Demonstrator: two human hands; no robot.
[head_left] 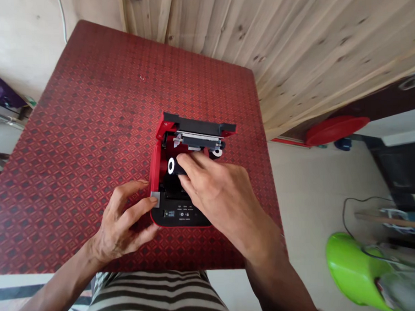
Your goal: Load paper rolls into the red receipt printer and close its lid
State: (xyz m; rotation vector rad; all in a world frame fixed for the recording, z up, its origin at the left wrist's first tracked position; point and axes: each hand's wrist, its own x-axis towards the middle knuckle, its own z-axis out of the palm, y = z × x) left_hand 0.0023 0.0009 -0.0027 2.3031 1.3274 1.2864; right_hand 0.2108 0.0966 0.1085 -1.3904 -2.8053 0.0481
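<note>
A red and black device [186,217] with its lid [199,126] raised lies on the patterned red table. Inside its bay sits a black roll [171,166] with a white ring at its end. My right hand [219,185] reaches over the bay, its fingers wrapped on the roll; the fingertips are partly hidden. At the device's left front corner, my left hand [129,218] has its fingers spread, the index fingertip resting on a grey patch [155,199].
The red patterned table [122,86] reaches back to a wooden plank wall [257,43]. Right of the table, on the floor side, are a green bin [353,268], a thin dark cable and a red round object [337,129].
</note>
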